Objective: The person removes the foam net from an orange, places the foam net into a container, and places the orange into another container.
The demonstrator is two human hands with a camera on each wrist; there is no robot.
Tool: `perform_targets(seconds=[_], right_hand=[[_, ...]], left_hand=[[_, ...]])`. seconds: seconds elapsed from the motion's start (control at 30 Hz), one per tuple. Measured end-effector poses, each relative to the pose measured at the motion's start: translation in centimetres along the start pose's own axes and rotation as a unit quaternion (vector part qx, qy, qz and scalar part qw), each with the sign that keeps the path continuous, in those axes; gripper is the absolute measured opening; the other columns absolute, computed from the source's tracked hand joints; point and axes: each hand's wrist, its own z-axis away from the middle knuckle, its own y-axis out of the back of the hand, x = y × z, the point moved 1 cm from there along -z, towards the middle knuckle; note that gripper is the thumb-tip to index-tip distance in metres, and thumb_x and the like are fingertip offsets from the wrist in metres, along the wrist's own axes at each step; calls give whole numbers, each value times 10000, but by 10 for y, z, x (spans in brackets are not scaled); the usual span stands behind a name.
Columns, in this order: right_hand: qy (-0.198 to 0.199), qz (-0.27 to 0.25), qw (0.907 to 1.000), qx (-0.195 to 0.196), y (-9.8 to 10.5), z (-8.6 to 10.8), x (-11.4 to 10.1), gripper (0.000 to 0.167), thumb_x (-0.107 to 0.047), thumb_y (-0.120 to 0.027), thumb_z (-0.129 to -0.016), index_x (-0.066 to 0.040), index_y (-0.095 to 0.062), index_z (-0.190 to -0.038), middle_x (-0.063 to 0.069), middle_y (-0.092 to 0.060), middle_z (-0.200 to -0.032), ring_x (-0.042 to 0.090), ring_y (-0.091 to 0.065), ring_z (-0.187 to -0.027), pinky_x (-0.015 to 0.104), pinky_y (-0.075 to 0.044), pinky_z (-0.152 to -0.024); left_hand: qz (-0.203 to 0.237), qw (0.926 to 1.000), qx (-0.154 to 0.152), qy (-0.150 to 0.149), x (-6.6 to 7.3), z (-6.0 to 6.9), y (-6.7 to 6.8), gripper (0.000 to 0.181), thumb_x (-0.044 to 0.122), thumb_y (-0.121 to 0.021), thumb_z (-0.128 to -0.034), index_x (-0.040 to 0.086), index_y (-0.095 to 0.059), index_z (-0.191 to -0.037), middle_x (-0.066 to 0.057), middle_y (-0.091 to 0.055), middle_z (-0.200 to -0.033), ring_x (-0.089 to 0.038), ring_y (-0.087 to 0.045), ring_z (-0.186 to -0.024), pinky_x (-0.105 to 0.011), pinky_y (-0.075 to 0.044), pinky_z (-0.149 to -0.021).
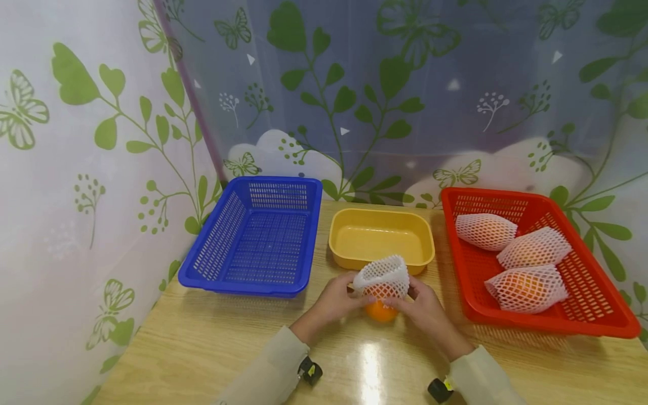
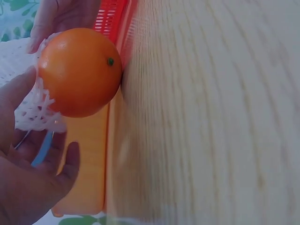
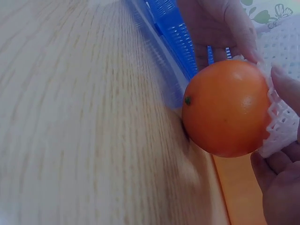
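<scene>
An orange [image 1: 382, 311] is partly inside a white foam net [image 1: 382, 277], in front of the yellow tray. The net covers its far side; the near side is bare, with the green stem spot showing on the orange [image 2: 80, 72] in the left wrist view. My left hand [image 1: 338, 297] pinches the net's left edge between thumb and fingers. On the right side, my right hand [image 1: 425, 306] pinches the net [image 3: 282, 123] the same way, its thumb near the orange [image 3: 227, 108]. The net's other end gapes open, pointing up and away.
A blue basket [image 1: 270, 290] with nothing in it stands at the left. The yellow tray [image 1: 381, 218] sits behind the hands. At the right, a red basket [image 1: 544, 322] holds several net-wrapped fruits [image 1: 526, 288]. A patterned curtain [image 1: 324, 84] hangs behind the table [image 1: 202, 349].
</scene>
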Motion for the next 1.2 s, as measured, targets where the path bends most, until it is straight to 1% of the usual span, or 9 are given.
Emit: perform_targets(seconds=[0.13,0.27,0.47,0.63,0.73,0.83,0.97,1.07,1.2], right_hand=[[132,-52,9998,105,0,-1,2,545,-215,-798,-815,-29,-582,-1279,132,-613,-1278,320,-544,-1206,543,-371,-1065],[258,-89,9995,129,0,-2,1,504,-187,-801,-809,-19,-605,-1242,121,-644,-1223,286,-579,-1143,521,-414,-1029],[273,61,9994,202,0,-2,1,439,-198,-799,-813,-21,-648,-1186,99,-678,-1163,242,-612,-1075,484,-450,-995],[241,191,9988,372,1,-1,1,393,-202,-813,-797,-27,-685,-1124,85,-703,-1106,196,-631,-1014,344,-495,-929],[219,208,9985,457,0,-1,1,382,-208,-816,-794,-25,-693,-1106,83,-709,-1088,190,-629,-1006,307,-492,-910],[318,235,9977,544,1,-2,0,395,-214,-817,-794,-20,-689,-1113,88,-706,-1100,207,-618,-1043,370,-478,-945],[629,309,9959,567,1,-3,-3,440,-182,-814,-796,-14,-655,-1170,103,-684,-1152,236,-604,-1096,441,-464,-978],[867,483,9936,538,1,-4,-4,432,-147,-810,-795,-2,-653,-1170,116,-686,-1141,242,-624,-1055,388,-504,-932],[951,748,9909,590,0,-5,-8,380,-143,-816,-786,-3,-691,-1116,112,-708,-1090,228,-645,-989,329,-533,-864]], left_hand=[[-16,9998,204,-12,1,0,0,347,219,-755,-863,50,-670,-1154,-41,-682,-1101,-182,-617,-1024,-298,-524,-880],[-28,9998,203,-72,1,-1,0,366,230,-744,-874,42,-658,-1176,-54,-675,-1103,-189,-614,-1025,-294,-531,-876],[278,9994,-137,-134,-2,-1,-4,474,216,-748,-869,58,-582,-1284,-66,-623,-1206,-200,-579,-1096,-327,-525,-909],[580,9964,-513,-357,-5,-2,-13,580,195,-791,-825,141,-530,-1340,-8,-603,-1259,-140,-572,-1111,-310,-504,-934],[470,9964,-538,-461,-6,-3,-16,630,216,-809,-804,178,-511,-1358,31,-594,-1283,-103,-554,-1137,-293,-459,-986],[263,9976,-461,-454,-6,-2,-19,661,240,-810,-803,183,-488,-1377,38,-587,-1294,-96,-541,-1161,-288,-429,-1019],[115,9984,-374,-404,-6,-1,-20,680,238,-807,-808,161,-468,-1392,10,-589,-1293,-125,-553,-1158,-300,-444,-1007],[72,9984,-349,-428,-5,0,-20,675,214,-808,-807,141,-471,-1387,-16,-592,-1292,-148,-564,-1151,-301,-456,-992],[142,9984,-346,-432,-4,0,-20,666,184,-813,-802,139,-482,-1377,-21,-592,-1294,-149,-568,-1145,-286,-461,-979]])
